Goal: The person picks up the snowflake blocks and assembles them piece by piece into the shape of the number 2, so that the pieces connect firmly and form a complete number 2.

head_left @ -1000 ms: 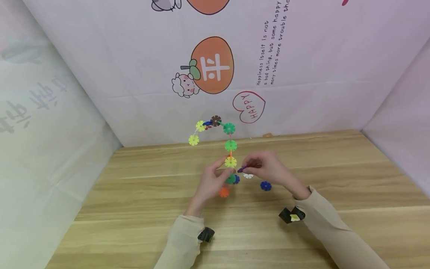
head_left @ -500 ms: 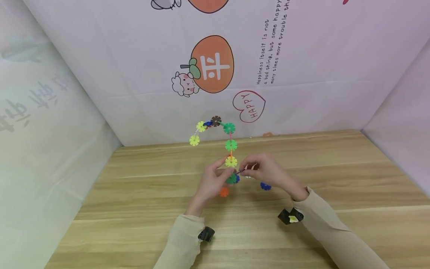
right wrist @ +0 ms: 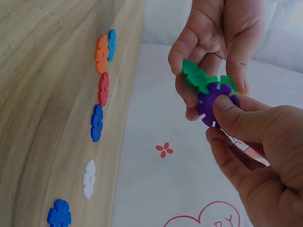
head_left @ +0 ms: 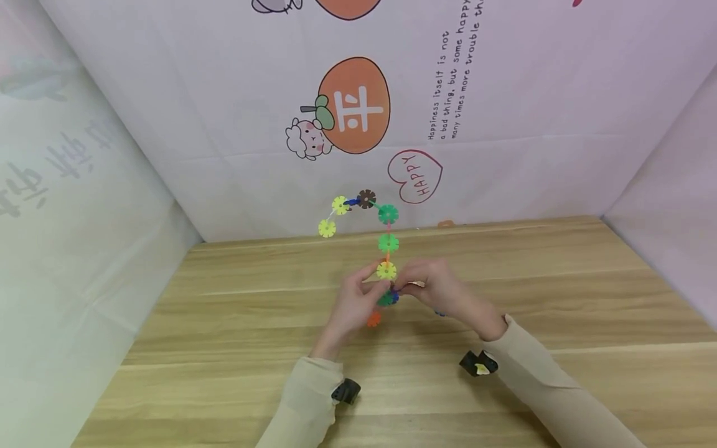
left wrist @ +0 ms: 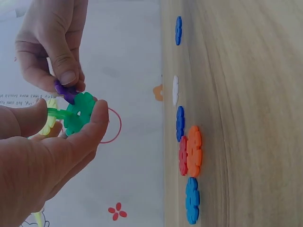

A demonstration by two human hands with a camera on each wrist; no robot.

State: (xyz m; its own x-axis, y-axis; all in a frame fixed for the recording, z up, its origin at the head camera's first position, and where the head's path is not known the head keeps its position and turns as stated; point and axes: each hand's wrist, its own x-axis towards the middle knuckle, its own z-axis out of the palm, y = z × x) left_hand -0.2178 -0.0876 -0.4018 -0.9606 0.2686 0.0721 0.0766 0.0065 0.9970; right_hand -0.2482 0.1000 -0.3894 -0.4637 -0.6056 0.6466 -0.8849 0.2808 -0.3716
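My left hand (head_left: 354,303) holds a curved chain of interlocking snowflake discs by its lower end. Yellow, brown and green discs, among them a bright green disc (head_left: 388,243), arch up and over to the left above that hand. In the left wrist view a dark green disc (left wrist: 81,112) lies against the left fingers. My right hand (head_left: 439,291) pinches a purple snowflake disc (right wrist: 210,105) between thumb and fingers. Its slotted edge meets the edge of the dark green disc, the two set at an angle. In the head view the right fingers mostly hide the purple disc.
Loose discs lie on the wooden table (head_left: 235,348) below the hands: a white disc (left wrist: 175,91), a red disc (left wrist: 183,156), an orange disc (left wrist: 194,151), a light blue disc (left wrist: 192,201) and dark blue ones. A printed cloth (head_left: 224,124) hangs behind.
My right hand has moved left, bringing the purple disc from beside the chain to the dark green disc's edge. The upper chain has shifted slightly right; my left hand stays nearly still.
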